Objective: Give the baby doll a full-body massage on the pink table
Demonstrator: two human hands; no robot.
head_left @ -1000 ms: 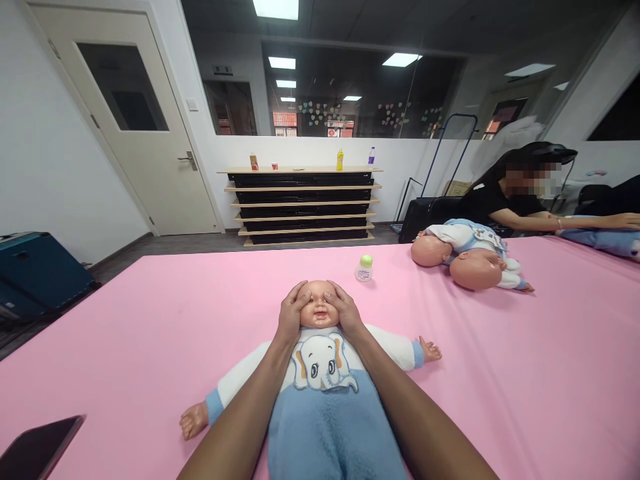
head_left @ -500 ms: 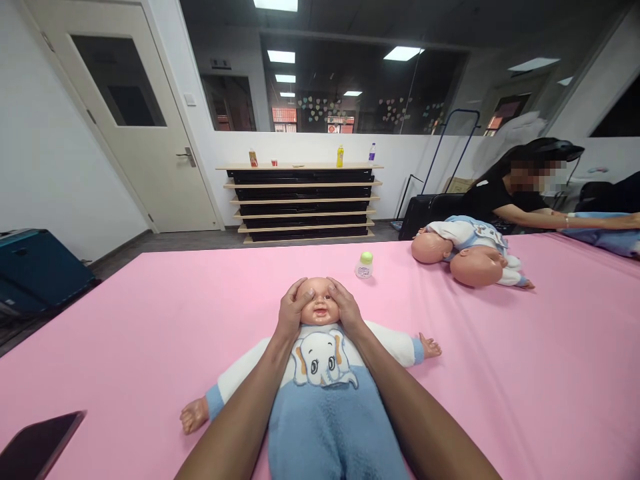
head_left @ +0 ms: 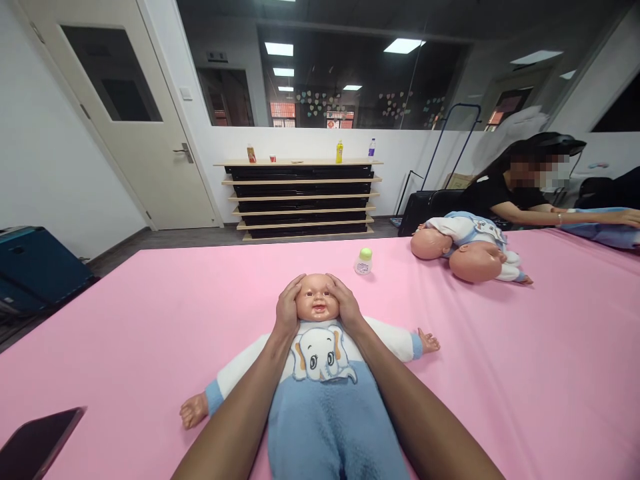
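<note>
A baby doll (head_left: pixel 320 393) lies on its back on the pink-covered table, face up, its arms spread wide. It wears a white and blue fleece suit with an elephant on the chest. My left hand (head_left: pixel 289 305) cups the side of the doll's head at the left of the view, fingers curved along the temple. On the opposite side my right hand (head_left: pixel 346 303) holds the head the same way, its thumb near the brow. The doll's eyes and smiling mouth show between my hands. Just beyond the head stands a small clear bottle (head_left: pixel 364 263) with a green cap.
A dark phone (head_left: pixel 40 443) lies at the near left of the pink table cover (head_left: pixel 125 340). Two more dolls (head_left: pixel 475 260) lie at the far right. Behind them a co-worker (head_left: pixel 520 200) in black reaches toward blue cloth. A teal suitcase (head_left: pixel 40 273) stands left.
My left thumb has moved outward off the doll's face, and my right thumb has shifted toward the temple. Both eyes now show. My hands remain on the head.
</note>
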